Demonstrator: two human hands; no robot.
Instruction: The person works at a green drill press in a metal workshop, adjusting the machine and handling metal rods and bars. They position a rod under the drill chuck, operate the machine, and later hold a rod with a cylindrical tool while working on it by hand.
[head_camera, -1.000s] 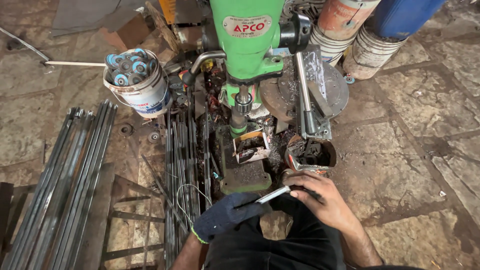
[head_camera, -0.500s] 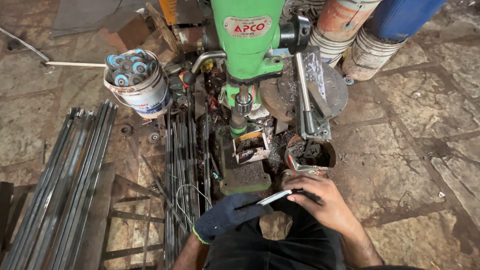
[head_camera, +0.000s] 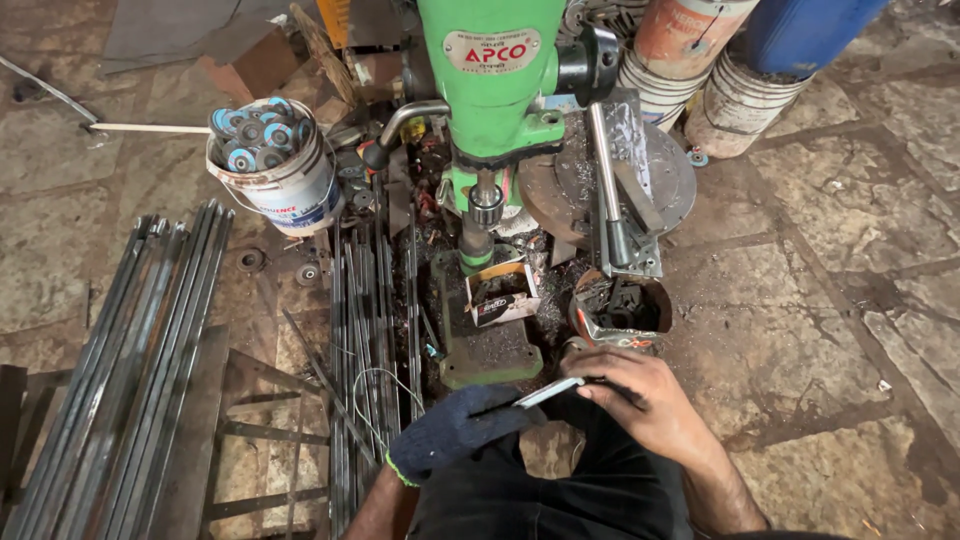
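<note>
Left hand: your gloved left hand (head_camera: 455, 430) is closed on the near end of a flat metal strip (head_camera: 548, 392), low in the view over your lap.
Right hand: your bare right hand (head_camera: 640, 400) is curled over the far end of the same strip, fingers pinching it; the strip bridges both hands, slightly tilted.
Change since a second ago: very little. Both hands sit in nearly the same place, and the strip has kept about the same angle between them. The camera view is steady too.
Reading of that: you appear to be holding or checking the strip, not yet bringing it to the machine.
Drill press: the green drill press (head_camera: 490, 90) stands just ahead of your hands, its base (head_camera: 485, 345) near the strip but apart from it.
Nearby: a small open box (head_camera: 500, 295) on the base; a tin of scraps (head_camera: 620, 310) just beyond your right hand; a white bucket of discs (head_camera: 270, 165) and long steel rods (head_camera: 130, 340) on the floor to your left.
</note>
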